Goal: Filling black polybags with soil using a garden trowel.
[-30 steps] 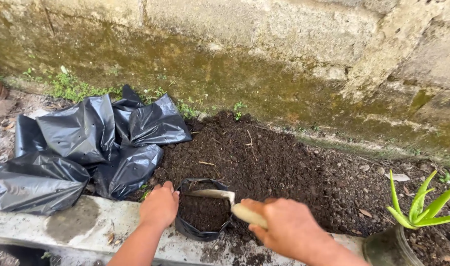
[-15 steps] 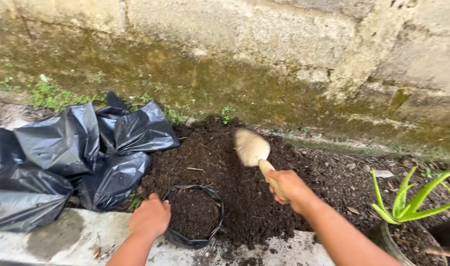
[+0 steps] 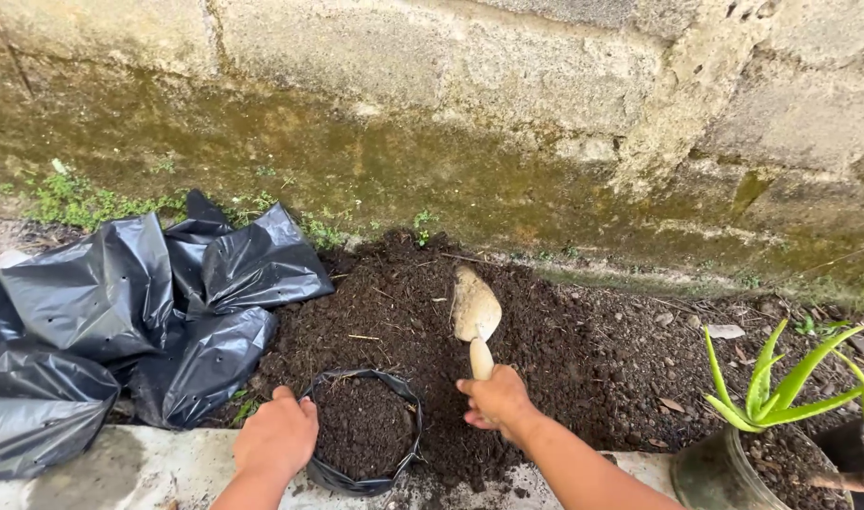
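Observation:
My left hand (image 3: pixel 278 438) grips the left rim of a small black plastic grow bag (image 3: pixel 364 482) that stands upright and holds dark soil. My right hand (image 3: pixel 494 400) is closed round the pale handle of a small trowel (image 3: pixel 475 310). The trowel's light blade lies face up on a heap of dark soil (image 3: pixel 470 340) just beyond the bag. The bag stands at the near edge of the heap, on a concrete kerb (image 3: pixel 129 463).
A pile of black plastic bags (image 3: pixel 120 321) lies to the left. A mossy block wall (image 3: pixel 470 123) rises behind the soil. An aloe plant (image 3: pixel 781 387) in a pot (image 3: pixel 715 472) stands at the lower right. Weeds grow along the wall's foot.
My right hand lifted the trowel out of the grow bag, swung it up over the heap, then lowered its blade onto the soil. My left hand stayed on the bag's rim.

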